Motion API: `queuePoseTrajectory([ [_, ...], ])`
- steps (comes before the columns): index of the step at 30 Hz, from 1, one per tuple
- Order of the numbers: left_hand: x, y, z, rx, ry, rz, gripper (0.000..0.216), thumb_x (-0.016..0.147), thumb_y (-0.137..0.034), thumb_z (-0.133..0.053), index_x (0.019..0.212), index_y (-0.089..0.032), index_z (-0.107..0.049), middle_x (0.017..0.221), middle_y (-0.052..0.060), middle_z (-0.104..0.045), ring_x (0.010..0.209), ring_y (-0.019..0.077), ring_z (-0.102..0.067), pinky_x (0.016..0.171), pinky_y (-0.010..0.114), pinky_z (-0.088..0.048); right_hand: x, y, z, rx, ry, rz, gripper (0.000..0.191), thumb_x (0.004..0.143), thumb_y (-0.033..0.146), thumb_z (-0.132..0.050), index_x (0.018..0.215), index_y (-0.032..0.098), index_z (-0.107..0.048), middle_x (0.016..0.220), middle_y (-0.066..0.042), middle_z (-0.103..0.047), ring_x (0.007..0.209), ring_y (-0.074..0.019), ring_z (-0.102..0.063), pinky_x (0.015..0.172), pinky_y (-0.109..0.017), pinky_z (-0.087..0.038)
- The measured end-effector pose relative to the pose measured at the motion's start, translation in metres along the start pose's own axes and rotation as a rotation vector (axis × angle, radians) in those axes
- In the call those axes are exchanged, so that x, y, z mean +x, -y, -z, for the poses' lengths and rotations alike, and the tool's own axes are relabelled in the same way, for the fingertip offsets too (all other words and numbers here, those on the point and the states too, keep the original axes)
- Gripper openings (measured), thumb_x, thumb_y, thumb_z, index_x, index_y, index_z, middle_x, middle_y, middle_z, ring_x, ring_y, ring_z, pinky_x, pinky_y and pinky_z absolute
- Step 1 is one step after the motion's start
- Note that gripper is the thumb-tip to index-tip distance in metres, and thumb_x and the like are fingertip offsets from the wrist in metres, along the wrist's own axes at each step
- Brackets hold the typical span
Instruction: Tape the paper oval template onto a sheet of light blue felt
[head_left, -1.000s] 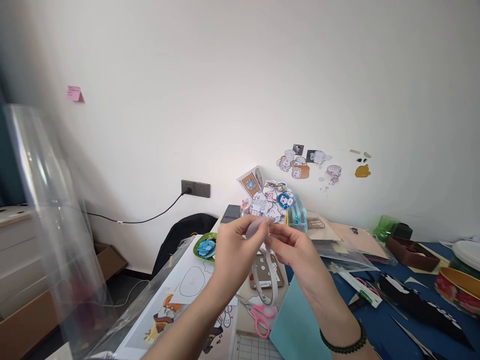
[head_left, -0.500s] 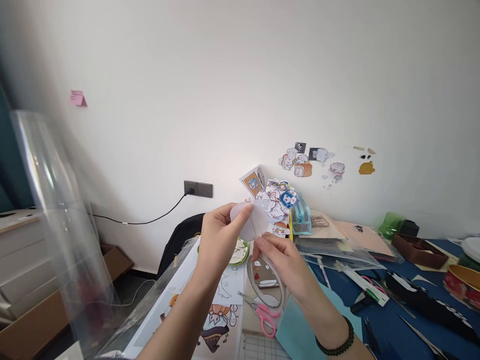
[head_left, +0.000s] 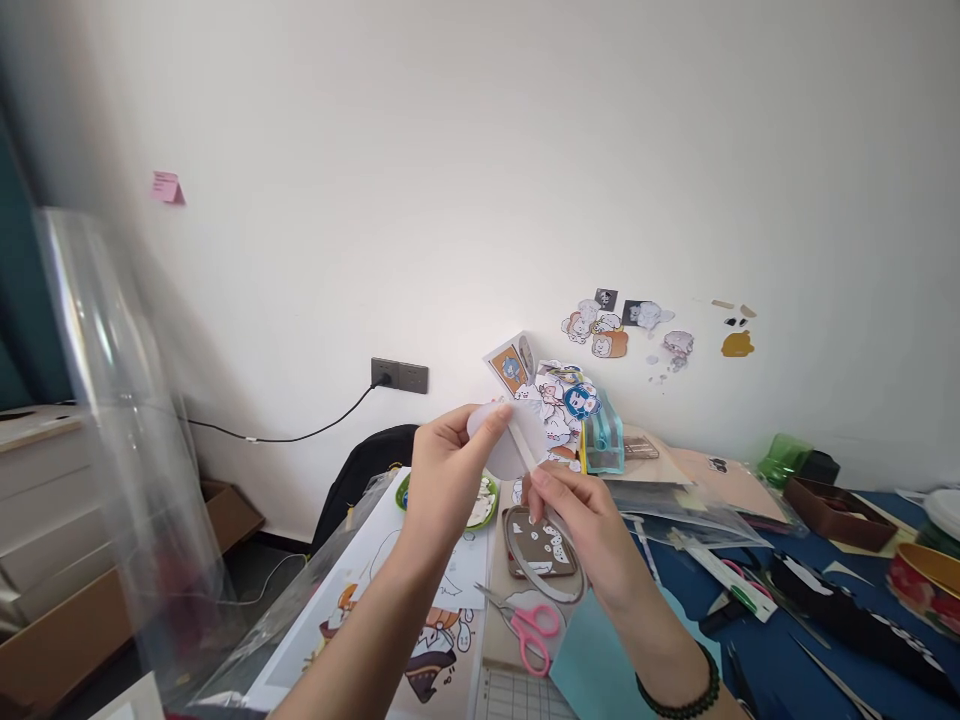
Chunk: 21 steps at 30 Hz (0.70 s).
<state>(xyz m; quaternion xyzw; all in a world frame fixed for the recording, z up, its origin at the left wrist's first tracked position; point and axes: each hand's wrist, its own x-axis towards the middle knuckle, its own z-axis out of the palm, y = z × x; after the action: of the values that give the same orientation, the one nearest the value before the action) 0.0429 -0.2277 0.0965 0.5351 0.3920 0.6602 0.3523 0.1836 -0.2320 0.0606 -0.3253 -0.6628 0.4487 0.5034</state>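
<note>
Between its thumb and fingers, my left hand (head_left: 450, 470) pinches a round white paper cutout (head_left: 501, 458). A narrow strip of tape (head_left: 520, 440) runs across that cutout down to my right hand (head_left: 581, 505). The fingers of my right hand are closed on the strip and the thin tape roll (head_left: 553, 595), which hangs below them as a pale ring. Under the roll lies a brown rounded panel (head_left: 541, 566) with white shapes on it. Pink-handled scissors (head_left: 535, 625) rest just in front, blades pointing left.
Printed cartoon sheets (head_left: 427, 650) lie at left, beside a green dish (head_left: 487, 512) of white pieces. Paper cutouts (head_left: 559, 400) stand against the wall. Light-blue paper (head_left: 600, 660), a utility knife (head_left: 731, 580) and a brown box (head_left: 836, 512) are at right. Clear plastic film (head_left: 112, 400) rises at far left.
The tape strip now shows more plainly across the round cutout. Both hands and the tape roll have shifted slightly right in view, as the camera has moved a little.
</note>
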Motion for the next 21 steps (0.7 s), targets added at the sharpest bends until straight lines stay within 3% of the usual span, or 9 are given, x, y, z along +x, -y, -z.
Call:
queuePoseTrajectory([
  [8, -0.005, 0.005, -0.006, -0.05, -0.031, -0.012, 0.031, 0.076, -0.045, -0.066, 0.07, -0.015, -0.067, 0.062, -0.001, -0.055, 0.061, 0.0111, -0.044, 0.056, 0.022, -0.036, 0.002, 0.0, 0.003, -0.017, -0.04, -0.01, 0.046, 0.087, 0.049, -0.049, 0.052, 0.019, -0.049, 0.066, -0.001, -0.045, 0.067, -0.015, -0.045, 0.065, -0.028, -0.033],
  [17, -0.014, 0.0, -0.013, 0.061, -0.023, -0.114, 0.028, 0.079, -0.043, -0.064, 0.073, -0.016, -0.071, 0.067, 0.001, -0.064, 0.068, 0.0148, -0.054, 0.061, 0.023, -0.042, 0.003, 0.001, 0.005, -0.061, -0.106, 0.0, 0.046, 0.087, 0.047, -0.049, 0.05, 0.02, -0.044, 0.063, 0.0, -0.046, 0.065, -0.0144, -0.045, 0.06, -0.027, -0.032],
  [21, -0.02, -0.006, -0.015, 0.114, 0.052, -0.169, 0.023, 0.082, -0.038, -0.063, 0.079, -0.019, -0.075, 0.075, 0.003, -0.072, 0.074, 0.0184, -0.062, 0.067, 0.026, -0.048, 0.003, 0.001, 0.006, -0.104, -0.125, 0.028, 0.05, 0.088, 0.052, -0.047, 0.05, 0.02, -0.043, 0.056, 0.001, -0.044, 0.06, -0.0137, -0.045, 0.058, -0.027, -0.034],
])
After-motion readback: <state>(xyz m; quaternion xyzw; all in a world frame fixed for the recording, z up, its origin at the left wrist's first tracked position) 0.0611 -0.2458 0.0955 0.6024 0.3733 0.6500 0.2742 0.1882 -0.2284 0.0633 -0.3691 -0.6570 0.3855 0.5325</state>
